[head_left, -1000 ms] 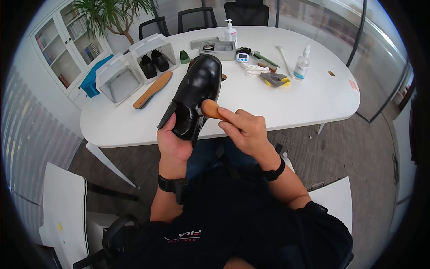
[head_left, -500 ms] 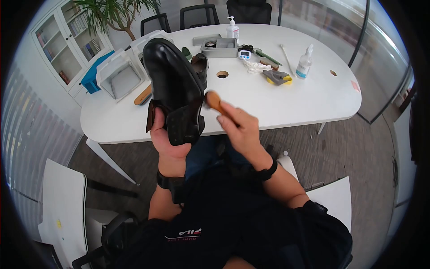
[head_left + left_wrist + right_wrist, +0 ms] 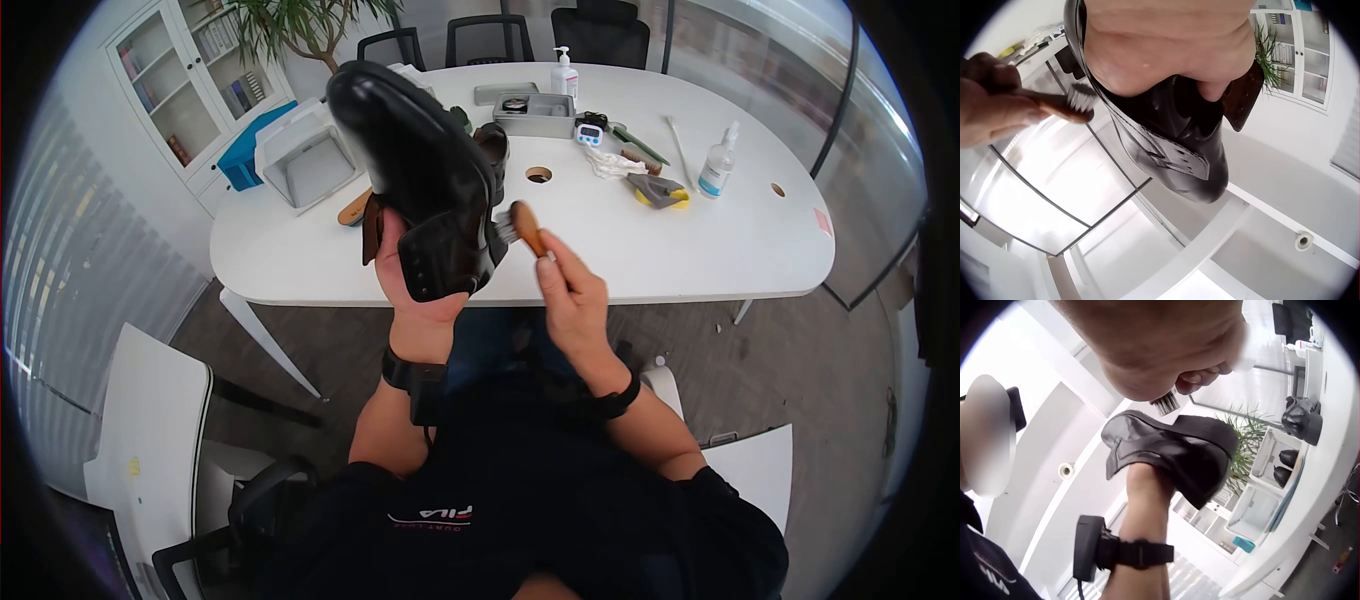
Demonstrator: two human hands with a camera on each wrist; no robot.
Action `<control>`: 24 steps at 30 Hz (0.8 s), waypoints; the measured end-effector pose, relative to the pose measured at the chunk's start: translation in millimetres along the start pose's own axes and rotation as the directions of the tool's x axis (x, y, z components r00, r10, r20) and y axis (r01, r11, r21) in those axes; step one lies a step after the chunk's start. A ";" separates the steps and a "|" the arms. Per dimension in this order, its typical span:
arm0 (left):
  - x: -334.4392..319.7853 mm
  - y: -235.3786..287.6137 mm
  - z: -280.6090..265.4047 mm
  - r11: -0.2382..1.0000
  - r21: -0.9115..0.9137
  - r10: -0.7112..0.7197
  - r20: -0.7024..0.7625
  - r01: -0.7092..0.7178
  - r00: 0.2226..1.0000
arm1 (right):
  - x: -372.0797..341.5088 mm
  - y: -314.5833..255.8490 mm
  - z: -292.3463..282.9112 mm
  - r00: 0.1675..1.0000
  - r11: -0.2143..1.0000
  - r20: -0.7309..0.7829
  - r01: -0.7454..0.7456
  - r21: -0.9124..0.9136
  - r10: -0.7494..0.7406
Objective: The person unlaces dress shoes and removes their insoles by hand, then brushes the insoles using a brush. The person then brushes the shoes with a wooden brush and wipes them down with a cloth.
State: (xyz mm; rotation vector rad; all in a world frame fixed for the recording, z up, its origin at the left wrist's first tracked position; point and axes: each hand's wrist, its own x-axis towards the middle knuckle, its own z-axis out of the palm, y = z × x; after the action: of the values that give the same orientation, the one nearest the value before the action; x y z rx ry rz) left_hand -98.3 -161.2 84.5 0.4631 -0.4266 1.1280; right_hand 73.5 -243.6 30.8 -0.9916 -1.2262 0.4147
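A glossy black shoe (image 3: 410, 150) is held up over the table's front edge by the left hand (image 3: 425, 300), whose fingers go inside its opening. In the left wrist view the shoe (image 3: 1175, 150) hangs from the left hand (image 3: 1166, 44), partly hidden by it. The right hand (image 3: 577, 300) pinches the wooden handle of a small brush (image 3: 526, 225), bristles toward the shoe's side. In the right wrist view the bristles (image 3: 1165, 404) are just beside the shoe (image 3: 1166, 447); contact cannot be told.
On the white table (image 3: 720, 250) stand a second shoe (image 3: 492, 150), a white bin (image 3: 310, 170), a metal tin (image 3: 535, 118), a timer (image 3: 588, 135), a grey-yellow cloth (image 3: 660, 191), a spray bottle (image 3: 718, 165) and a pump bottle (image 3: 564, 78). An insole (image 3: 354, 207) lies left of the held shoe.
The held shoe has been raised and turned, its toe now pointing up and left. The brush has moved from over the shoe to its right side, with its bristles now visible. The head view has shifted.
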 end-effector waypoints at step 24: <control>2.2 8.9 -9.1 0.985 0.144 0.079 0.121 -0.097 0.990 | -4.6 -1.1 8.5 0.889 0.878 0.163 0.451 -0.160 -0.427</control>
State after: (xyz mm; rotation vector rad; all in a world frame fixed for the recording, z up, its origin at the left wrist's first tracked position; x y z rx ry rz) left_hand -104.9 -151.4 79.3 0.6476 -0.4682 1.2281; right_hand 64.0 -244.1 29.1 -0.8228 -1.5812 -0.0058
